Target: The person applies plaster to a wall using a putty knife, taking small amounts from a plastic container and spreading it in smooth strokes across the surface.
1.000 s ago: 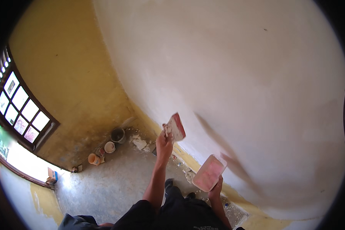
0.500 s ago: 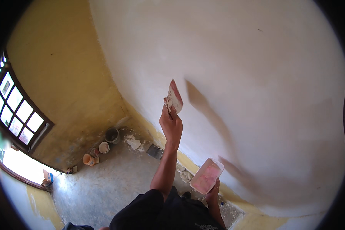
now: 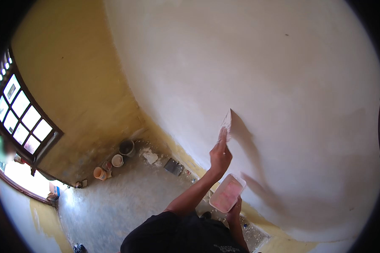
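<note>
My left hand (image 3: 221, 158) is closed on a putty knife (image 3: 227, 123), its fingers stretched along the blade. Whitish filler is smeared on the blade. At its tip the knife meets its own shadow on the white wall (image 3: 308, 105), so it appears to touch the surface there. Lower down, my right hand (image 3: 235, 209) grips a shallow rectangular plastic tub (image 3: 228, 193) by its side. Pinkish paste coats the inside of the tub. The putty knife's handle is hidden in my left hand.
On the floor (image 3: 114, 211) by the yellow wall (image 3: 76, 97) stand a dark bucket (image 3: 126, 147), a white bucket (image 3: 117, 160) and an orange container (image 3: 99, 173). White debris (image 3: 150, 157) and a dark flat slab (image 3: 173, 167) lie nearby. A framed window (image 3: 25, 114) opens at left.
My left hand has moved right and down with the putty knife, bringing the blade's tip to its shadow on the wall. My right hand and the tub have hardly moved.
</note>
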`<state>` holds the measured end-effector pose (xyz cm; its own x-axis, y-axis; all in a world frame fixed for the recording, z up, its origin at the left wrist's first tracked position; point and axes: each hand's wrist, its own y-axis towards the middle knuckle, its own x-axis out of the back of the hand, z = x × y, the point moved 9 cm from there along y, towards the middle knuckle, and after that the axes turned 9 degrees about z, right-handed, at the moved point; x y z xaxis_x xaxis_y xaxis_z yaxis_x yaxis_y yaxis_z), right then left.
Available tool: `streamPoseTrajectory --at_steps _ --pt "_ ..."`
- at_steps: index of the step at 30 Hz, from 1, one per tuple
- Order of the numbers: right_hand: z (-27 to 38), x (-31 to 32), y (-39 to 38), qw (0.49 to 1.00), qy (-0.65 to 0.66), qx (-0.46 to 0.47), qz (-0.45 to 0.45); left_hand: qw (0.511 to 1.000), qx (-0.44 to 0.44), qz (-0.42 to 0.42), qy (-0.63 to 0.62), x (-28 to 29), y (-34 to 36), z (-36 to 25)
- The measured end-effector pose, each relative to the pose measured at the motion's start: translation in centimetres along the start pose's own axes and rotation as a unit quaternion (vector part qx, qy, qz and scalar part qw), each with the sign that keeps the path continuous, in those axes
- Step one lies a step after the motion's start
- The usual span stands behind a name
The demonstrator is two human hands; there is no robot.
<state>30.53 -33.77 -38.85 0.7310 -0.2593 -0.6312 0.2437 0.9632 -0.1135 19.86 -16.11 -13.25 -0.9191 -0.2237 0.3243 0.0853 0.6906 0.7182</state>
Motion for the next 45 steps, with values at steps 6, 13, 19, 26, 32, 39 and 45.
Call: streamPoseTrajectory --at_steps 6,13,19,26,32,39,45 --pt "-2.2 1.6 0.6 1.000 0.030 0.005 0.003 0.952 0.216 -0.215 -0.035 7.6 3.6 9.8" --pt "-3.2 3.4 0.5 0.996 0.075 0.007 -0.040 0.974 0.176 -0.131 -0.055 6.9 12.8 3.7" --pt "-3.0 2.9 -0.1 0.995 0.074 -0.003 -0.062 0.994 0.074 -0.081 -0.028 4.0 10.2 -7.2" --pt "-3.3 2.8 0.7 0.999 0.024 0.016 -0.026 0.936 0.119 0.028 -0.331 4.7 3.5 1.5" --pt "-2.1 1.5 -0.5 0.999 0.045 -0.019 -0.011 0.868 0.207 -0.056 -0.447 8.6 2.2 13.0" --pt "-3.0 4.0 -0.6 0.999 0.003 0.006 -0.031 0.951 0.192 -0.239 0.026 8.4 4.7 18.7" --pt "-3.6 4.0 -0.5 0.998 0.016 -0.003 -0.055 0.986 0.006 -0.141 0.092 0.2 2.7 16.4"
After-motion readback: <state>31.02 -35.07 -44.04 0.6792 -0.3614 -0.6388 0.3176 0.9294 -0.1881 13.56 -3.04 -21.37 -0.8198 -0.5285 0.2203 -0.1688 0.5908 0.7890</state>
